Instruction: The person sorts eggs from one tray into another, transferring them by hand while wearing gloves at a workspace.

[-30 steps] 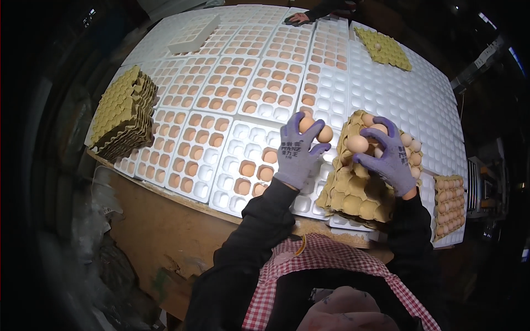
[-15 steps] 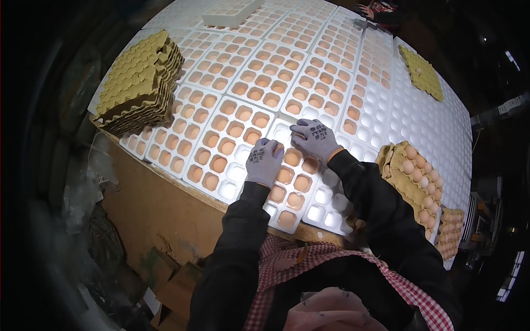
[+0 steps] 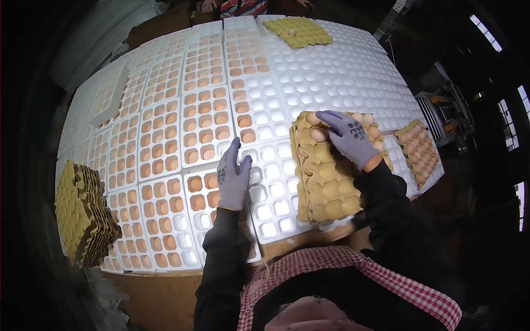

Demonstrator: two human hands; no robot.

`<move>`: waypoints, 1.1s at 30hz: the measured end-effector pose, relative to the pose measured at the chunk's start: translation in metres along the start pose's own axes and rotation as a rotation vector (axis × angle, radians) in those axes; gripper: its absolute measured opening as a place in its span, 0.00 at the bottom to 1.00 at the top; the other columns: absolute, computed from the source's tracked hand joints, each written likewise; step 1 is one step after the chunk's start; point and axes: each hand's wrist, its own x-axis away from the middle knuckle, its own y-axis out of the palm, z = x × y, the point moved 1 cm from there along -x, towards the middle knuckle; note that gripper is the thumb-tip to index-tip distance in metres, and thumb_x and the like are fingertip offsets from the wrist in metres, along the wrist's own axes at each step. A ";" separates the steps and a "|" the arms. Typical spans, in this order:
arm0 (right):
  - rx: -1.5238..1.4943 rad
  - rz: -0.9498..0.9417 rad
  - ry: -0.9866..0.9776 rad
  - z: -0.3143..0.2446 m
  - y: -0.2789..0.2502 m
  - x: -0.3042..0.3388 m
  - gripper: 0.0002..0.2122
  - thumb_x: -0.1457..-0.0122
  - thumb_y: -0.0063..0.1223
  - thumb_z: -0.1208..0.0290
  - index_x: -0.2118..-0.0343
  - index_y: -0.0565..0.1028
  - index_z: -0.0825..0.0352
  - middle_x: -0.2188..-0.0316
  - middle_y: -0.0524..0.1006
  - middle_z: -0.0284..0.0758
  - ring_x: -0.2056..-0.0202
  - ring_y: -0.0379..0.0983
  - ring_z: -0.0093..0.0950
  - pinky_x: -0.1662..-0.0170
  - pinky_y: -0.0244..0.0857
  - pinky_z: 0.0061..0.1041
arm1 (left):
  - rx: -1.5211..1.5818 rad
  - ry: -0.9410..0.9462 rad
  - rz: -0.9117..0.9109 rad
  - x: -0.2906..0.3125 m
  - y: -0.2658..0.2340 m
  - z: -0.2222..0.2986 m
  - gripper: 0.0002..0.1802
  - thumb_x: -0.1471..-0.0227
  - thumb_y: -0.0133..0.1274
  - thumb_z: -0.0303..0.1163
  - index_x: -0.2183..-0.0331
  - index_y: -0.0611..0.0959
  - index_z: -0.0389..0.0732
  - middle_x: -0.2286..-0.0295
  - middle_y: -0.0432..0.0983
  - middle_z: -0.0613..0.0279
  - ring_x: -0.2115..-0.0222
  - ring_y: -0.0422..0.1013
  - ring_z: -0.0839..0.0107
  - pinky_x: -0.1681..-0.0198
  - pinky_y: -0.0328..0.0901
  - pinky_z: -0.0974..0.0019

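Note:
My left hand [image 3: 233,177], in a grey-purple glove, is held over a white foam egg tray [image 3: 201,204] with brown eggs in part of its wells. Its fingers are apart and nothing is in them. Farther right, my gloved right hand [image 3: 353,139] lies over brown eggs [image 3: 318,135] at the far side of a stack of yellowish pulp egg trays [image 3: 331,185]. Its fingers are stretched out over the eggs, and the palm hides what is under it. The near cups of the top pulp tray hold no eggs.
Foam trays cover the table, egg-filled ones [image 3: 204,118] mainly on the left. A pulp tray stack [image 3: 83,215] stands at the left edge. More eggs sit in a tray [image 3: 418,153] at right. A pulp tray [image 3: 298,32] with one egg lies far off, near another person [image 3: 243,7].
My right hand has moved from the foam tray to the eggs in the pulp tray. My left hand has opened over the foam trays. The view has turned right.

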 end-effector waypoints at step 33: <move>0.392 0.038 0.304 0.071 -0.047 0.003 0.21 0.62 0.66 0.60 0.60 0.77 0.53 0.46 0.62 0.35 0.51 0.64 0.39 0.54 0.66 0.35 | -0.299 0.241 -0.104 -0.072 0.131 0.146 0.23 0.58 0.61 0.41 0.57 0.79 0.52 0.52 0.62 0.59 0.54 0.62 0.54 0.55 0.65 0.56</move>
